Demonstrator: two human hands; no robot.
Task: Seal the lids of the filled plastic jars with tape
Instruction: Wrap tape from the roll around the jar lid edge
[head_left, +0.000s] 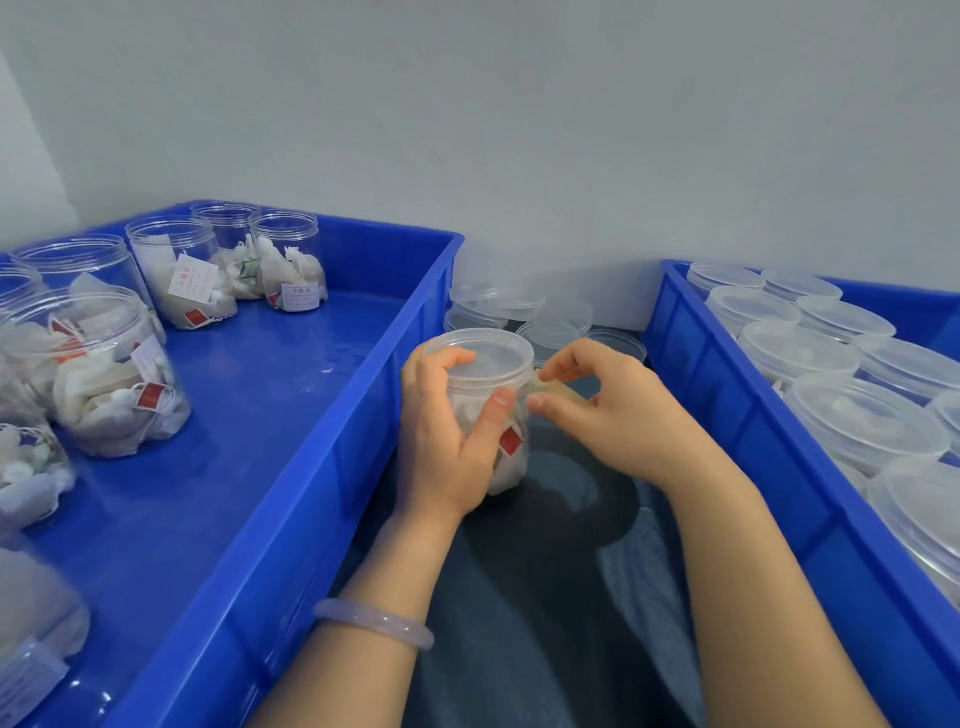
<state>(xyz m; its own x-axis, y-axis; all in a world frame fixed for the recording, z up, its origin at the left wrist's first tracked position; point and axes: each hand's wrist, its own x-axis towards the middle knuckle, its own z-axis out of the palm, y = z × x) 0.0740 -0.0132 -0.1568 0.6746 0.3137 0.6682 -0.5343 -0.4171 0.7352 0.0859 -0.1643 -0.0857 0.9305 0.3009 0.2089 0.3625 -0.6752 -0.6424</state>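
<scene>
A clear plastic jar (506, 447) filled with white sachets and a red tag stands between the two blue crates, closed with a translucent lid (488, 356). My left hand (447, 431) grips the jar, fingers curled over the lid rim and thumb across its front. My right hand (602, 405) pinches a strip of clear tape (550, 388) that runs from the jar's lid edge to my fingertips.
A blue crate (332, 431) on the left holds several filled, lidless jars (114, 374). A second blue crate (727, 415) on the right holds several lidded jars (862, 421). Loose lids (550, 332) lie behind the jar near the wall. Dark cloth (545, 597) lies beneath.
</scene>
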